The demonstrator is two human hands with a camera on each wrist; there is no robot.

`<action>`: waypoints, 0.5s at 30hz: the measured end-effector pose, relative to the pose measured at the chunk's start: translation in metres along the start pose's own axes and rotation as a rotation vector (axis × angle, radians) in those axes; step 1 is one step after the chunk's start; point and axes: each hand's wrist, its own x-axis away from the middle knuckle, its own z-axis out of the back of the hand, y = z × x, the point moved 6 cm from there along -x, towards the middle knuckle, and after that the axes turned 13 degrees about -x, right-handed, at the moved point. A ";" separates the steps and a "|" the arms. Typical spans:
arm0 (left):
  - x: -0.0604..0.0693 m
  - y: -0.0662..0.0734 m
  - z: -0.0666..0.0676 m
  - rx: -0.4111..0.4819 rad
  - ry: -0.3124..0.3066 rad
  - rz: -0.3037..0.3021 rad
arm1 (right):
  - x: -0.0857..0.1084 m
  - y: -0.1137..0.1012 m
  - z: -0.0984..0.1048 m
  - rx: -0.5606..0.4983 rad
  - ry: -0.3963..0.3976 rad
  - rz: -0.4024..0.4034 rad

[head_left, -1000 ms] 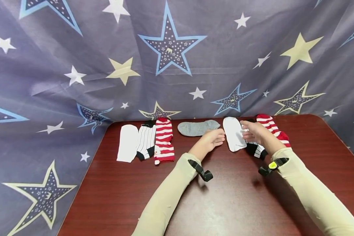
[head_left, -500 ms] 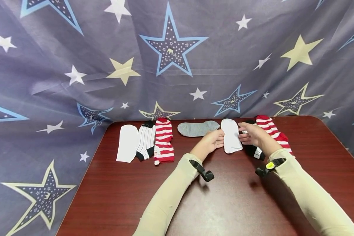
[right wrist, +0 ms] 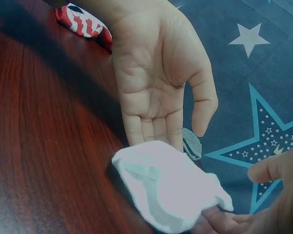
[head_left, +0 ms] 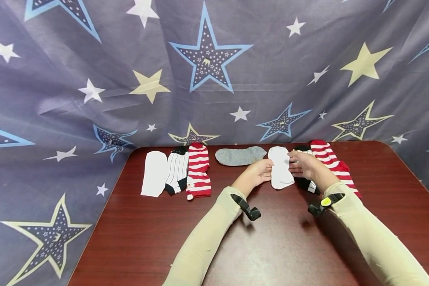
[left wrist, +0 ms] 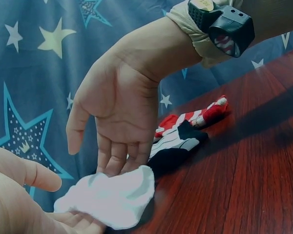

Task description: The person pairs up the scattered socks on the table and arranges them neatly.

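Note:
A white sock (head_left: 281, 168) lies on the table between the two hands. Along its left edge are the fingertips of my left hand (head_left: 256, 173), and my right hand (head_left: 309, 166) touches its right edge. Both hands have relaxed, nearly straight fingers and raised thumbs. In the left wrist view the right hand (left wrist: 119, 97) has its fingertips against the white sock (left wrist: 112, 197). The right wrist view has the left hand (right wrist: 151, 73) at the other edge of the sock (right wrist: 171, 187). Beneath the right hand is a striped black-and-white sock (head_left: 302, 183), partly hidden.
Left of the hands, a grey sock (head_left: 237, 156) lies sideways near the table's back edge. Farther left are a red-striped sock (head_left: 199, 171), a black-and-white one (head_left: 177, 171) and a white one (head_left: 154, 173). Another red-striped sock (head_left: 330, 161) lies at the right. A starry cloth (head_left: 200, 111) hangs behind.
The white sock between the hands has shifted slightly left and toward the front edge, and turned more upright. The right hand has moved a little left with it; the left hand has barely moved.

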 end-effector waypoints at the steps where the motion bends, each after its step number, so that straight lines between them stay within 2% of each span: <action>1: 0.000 0.000 0.000 -0.001 0.000 -0.002 | 0.000 0.000 0.000 -0.001 -0.003 0.009; 9: -0.001 0.002 -0.003 0.028 -0.007 -0.027 | -0.004 0.002 0.000 -0.062 -0.043 0.052; 15: -0.002 0.003 -0.003 0.062 -0.025 -0.025 | -0.006 0.004 0.002 -0.099 -0.114 0.047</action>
